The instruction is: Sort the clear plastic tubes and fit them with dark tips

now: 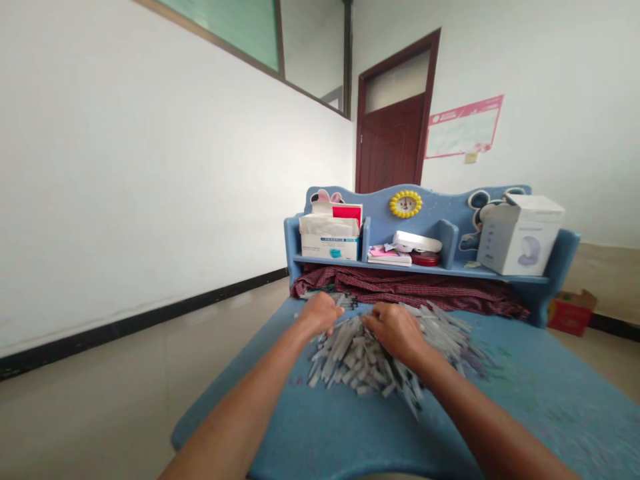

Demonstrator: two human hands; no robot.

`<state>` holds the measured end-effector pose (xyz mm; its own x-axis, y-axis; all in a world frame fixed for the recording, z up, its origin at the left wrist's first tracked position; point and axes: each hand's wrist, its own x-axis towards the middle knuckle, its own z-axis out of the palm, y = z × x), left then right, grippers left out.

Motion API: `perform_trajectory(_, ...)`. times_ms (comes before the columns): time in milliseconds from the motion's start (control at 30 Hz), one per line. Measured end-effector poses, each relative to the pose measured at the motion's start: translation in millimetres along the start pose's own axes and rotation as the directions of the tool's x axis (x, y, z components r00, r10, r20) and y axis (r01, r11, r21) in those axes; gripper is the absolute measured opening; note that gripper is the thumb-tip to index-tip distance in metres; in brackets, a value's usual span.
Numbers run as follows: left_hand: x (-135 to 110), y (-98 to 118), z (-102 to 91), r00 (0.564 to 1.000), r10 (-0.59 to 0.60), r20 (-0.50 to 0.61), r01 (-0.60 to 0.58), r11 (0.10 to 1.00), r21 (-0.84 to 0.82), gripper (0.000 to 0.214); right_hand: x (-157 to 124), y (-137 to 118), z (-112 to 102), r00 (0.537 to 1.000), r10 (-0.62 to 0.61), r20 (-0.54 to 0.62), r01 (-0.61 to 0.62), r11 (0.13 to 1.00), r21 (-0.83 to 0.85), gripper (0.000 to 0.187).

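A loose pile of slim grey-white plastic strips [357, 357] lies on the blue table [320, 427], with several dark ends showing among them. At the pile's far left edge, my left hand [320, 313] is closed, fingers curled and thumb toward the strips. What it holds is too small to make out. My right hand [397, 328] is over the middle of the pile, its fingers bent and pinched, with the tips among the strips. Whether a strip is between them is hidden. Just beyond my left hand lies a smaller row of similar pieces [345, 300].
Behind the pile, a red checked cloth [415, 293] lies under the table's blue shelf [425, 268]. The shelf bears a mask box [330, 243], a white case [417, 241], a round red tin [426, 259] and a white carton [523, 237]. A red box [571, 313] stands on the floor.
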<state>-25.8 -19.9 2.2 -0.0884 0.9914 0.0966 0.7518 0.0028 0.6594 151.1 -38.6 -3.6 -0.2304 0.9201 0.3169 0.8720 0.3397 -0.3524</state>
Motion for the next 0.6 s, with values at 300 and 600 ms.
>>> perform_trajectory(300, -6.6, 10.5, 15.7, 0.993, 0.068, 0.093, -0.095, 0.941, 0.325, 0.038, 10.1, 8.3, 2.6, 1.0, 0.002, 0.011, 0.0, 0.986, -0.167, 0.037)
perform_trajectory(600, -11.4, 7.4, 24.3, 0.987, 0.142, 0.07, -0.159, 0.875, 0.457, 0.025, -0.5, 17.7, -9.7, 0.998, -0.045, -0.044, 0.038, 0.987, -0.157, 0.04)
